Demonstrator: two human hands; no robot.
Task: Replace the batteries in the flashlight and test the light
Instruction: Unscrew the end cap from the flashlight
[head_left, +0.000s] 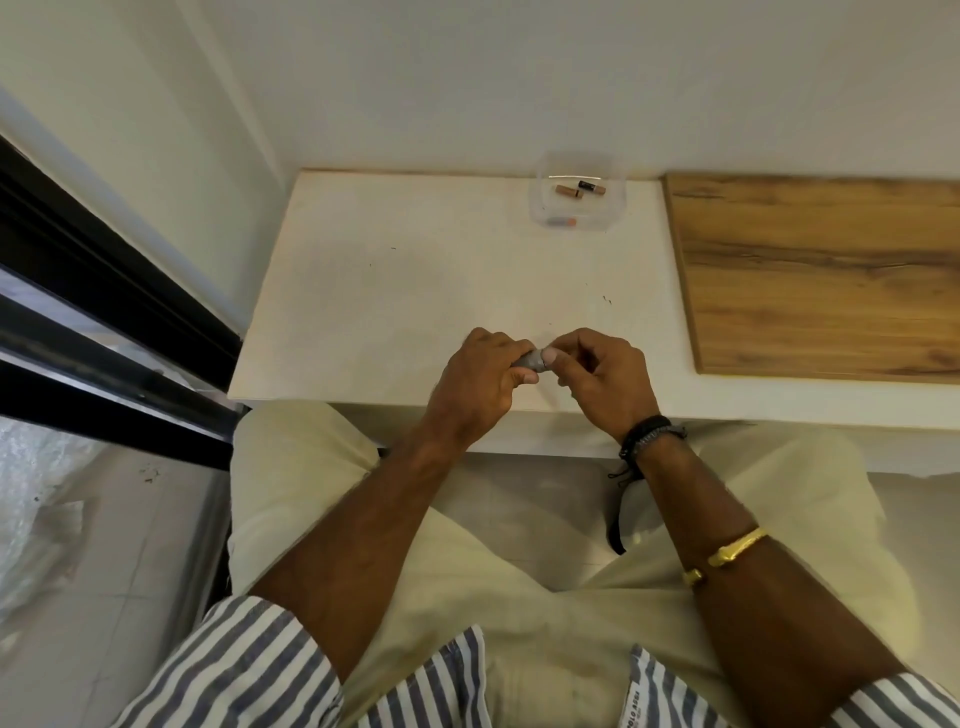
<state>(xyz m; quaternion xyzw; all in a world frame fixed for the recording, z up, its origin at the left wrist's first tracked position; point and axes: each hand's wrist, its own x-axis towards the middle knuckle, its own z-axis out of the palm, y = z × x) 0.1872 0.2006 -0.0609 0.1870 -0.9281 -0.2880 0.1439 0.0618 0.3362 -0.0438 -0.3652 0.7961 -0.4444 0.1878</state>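
Flashlight (531, 360) is sitting between both hands just over the near edge of the white table (415, 270): left hand (483, 379) is wrapping round the barrel, right hand (602, 379) is pinching the end with thumb and fingertips. It's looking small, grey and mostly hidden by fingers; I'm judging it light, rigid and a bit slick, so clamp the barrel and twist at the cap end. Batteries (567, 192) are lying in the clear container (618, 202) at the far edge, well apart.
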